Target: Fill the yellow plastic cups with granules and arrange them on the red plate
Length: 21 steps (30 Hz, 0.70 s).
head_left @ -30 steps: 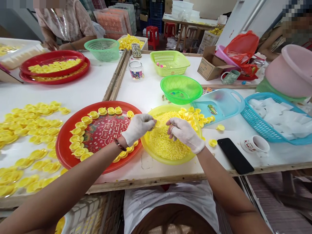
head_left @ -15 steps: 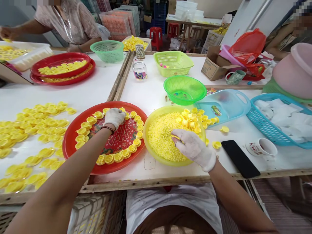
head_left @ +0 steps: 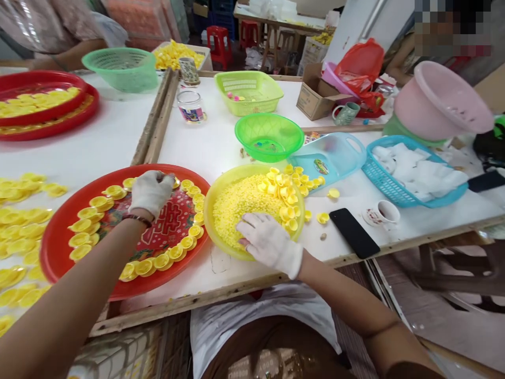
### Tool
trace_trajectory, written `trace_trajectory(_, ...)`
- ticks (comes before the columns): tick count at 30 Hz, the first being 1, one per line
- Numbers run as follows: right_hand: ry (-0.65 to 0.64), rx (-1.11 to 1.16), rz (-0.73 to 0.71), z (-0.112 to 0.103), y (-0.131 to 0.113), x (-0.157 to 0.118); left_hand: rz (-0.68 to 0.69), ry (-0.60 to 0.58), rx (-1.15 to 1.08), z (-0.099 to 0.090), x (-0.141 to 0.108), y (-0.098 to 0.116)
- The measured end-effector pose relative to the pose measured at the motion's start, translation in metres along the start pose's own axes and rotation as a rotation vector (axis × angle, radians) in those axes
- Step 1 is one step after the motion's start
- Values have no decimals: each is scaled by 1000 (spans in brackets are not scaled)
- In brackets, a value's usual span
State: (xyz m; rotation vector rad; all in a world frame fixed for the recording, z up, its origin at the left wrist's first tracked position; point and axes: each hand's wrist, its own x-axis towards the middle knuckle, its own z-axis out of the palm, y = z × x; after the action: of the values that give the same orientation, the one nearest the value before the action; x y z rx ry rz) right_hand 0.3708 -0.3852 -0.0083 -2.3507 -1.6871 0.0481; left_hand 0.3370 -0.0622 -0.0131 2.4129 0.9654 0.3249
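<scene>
My left hand, in a white glove, is over the back of a round red tray. Its fingers are bent together at the tray's ring of small yellow plastic cups; whatever they pinch is hidden. A yellow bowl stands beside the tray, filled with small yellow pellets. Also gloved, my right hand reaches over its front rim, the curled fingertips down among the pellets, so their grip is covered. More loose yellow cups are heaped at the bowl's right side.
Many yellow pieces spread across the table at left. Right of the bowl lie a black phone, a mug and a blue basket of white pieces. A green bowl and a blue scoop-shaped tray stand behind.
The view has turned right, so things sit further left in the picture. My right hand has lowered its fingers into the pellets. My left hand stays at the back of the ring.
</scene>
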Motion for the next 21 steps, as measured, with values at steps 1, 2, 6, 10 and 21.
trace_trajectory(1, 1, -36, 22, 2, -2, 4, 61, 52, 40, 0, -10, 14)
trace_trajectory(2, 4, -62, 49, 5, -4, 8, 135, 75, 32, 2, -21, 30)
trace_trajectory(6, -1, -79, 150, 17, -6, 23, 449, -132, -76, 24, -61, 109)
trace_trajectory(10, -94, -29, 185, 24, -3, 31, 484, -221, -2, 61, -64, 169)
trace_trajectory(21, 270, 682, 285, 21, 13, 24, 209, -231, -77, 45, -53, 148)
